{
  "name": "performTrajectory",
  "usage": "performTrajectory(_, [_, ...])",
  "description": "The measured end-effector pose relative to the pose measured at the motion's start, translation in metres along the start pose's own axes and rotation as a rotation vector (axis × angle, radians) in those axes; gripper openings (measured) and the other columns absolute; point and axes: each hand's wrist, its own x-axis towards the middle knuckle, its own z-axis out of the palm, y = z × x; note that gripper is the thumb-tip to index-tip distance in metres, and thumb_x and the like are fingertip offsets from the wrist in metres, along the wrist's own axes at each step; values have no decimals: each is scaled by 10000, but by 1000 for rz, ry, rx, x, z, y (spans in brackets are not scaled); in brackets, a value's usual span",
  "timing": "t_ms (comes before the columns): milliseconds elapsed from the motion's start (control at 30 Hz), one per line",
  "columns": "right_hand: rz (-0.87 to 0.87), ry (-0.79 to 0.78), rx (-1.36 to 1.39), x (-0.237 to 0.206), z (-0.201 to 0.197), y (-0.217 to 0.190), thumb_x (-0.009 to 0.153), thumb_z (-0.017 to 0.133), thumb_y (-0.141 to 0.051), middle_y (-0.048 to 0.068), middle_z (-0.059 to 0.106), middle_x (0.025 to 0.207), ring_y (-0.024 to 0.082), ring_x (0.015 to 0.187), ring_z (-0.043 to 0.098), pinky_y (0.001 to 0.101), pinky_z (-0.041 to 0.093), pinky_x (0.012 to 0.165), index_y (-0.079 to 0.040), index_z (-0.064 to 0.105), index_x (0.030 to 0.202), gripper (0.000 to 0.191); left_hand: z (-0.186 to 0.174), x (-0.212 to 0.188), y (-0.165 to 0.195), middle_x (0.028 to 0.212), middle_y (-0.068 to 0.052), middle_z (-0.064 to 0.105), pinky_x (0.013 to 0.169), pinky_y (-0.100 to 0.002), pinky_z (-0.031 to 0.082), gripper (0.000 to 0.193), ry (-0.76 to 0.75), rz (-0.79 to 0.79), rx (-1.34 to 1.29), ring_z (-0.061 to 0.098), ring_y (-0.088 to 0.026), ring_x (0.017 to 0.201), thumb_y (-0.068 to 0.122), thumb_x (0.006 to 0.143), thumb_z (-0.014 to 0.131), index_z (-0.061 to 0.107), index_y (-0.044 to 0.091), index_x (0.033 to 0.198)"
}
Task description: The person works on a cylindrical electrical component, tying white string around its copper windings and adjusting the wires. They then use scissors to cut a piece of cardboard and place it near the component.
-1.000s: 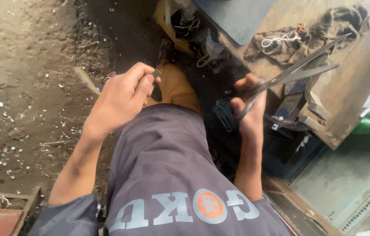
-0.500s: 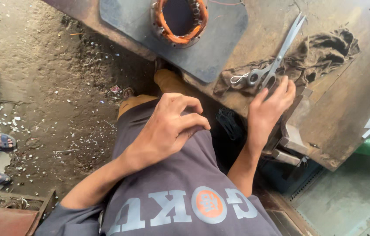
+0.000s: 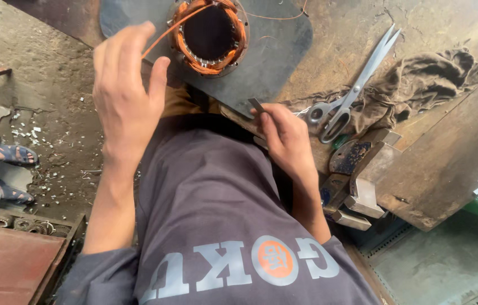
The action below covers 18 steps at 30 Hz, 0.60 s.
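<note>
**Winding Lead Held Taut at the Stator**

Both hands have shifted since the earlier frame: the left hand (image 3: 126, 96) has risen from the lap to the edge of the bench, and the right hand (image 3: 285, 135) has left the scissors (image 3: 352, 93) and drawn back to the near edge of the dark plate (image 3: 275, 45).

Largest first. The wooden bench (image 3: 448, 152) fills the frame from 12 to 4 o'clock. On it, at 12 o'clock, the dark plate carries the stator (image 3: 209, 35), a ring wound with copper-coloured coils. A brown rag (image 3: 419, 85) lies at 2 o'clock, with the scissors resting partly on it, blades apart.

The left hand, at 10 o'clock, is closed in a pinch on an orange wire (image 3: 163, 35) that runs to the stator rim. The right hand, near centre, grips a small flat metal strip (image 3: 256, 105) between thumb and fingertips.

Judged step: one winding lead is being drawn out while the strip is readied. The next move likely calls for steady wire tension and accurate placement of the strip at the stator slots.
</note>
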Motion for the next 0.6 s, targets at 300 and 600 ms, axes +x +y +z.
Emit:
performTrajectory(300, [370,75,223,19,13,17,1100,504,-84,2,657,856,51,667,606,231,499,593,-39,636,1241,198,-40,-4,-46,983,-26,755,945,-381,483,81,-242,21,146,684,-217,984,174,1044,773,783,129,1110])
performTrajectory(600, [328,444,403,2,-35,-14,1158,553,-254,-15,614,1041,50,848,543,195,464,750,-33,647,1396,338,-148,9,6,1034,-59,741,894,-387,519,143,-263,437,-928,693,-243,962,132,997,749,735,87,1131])
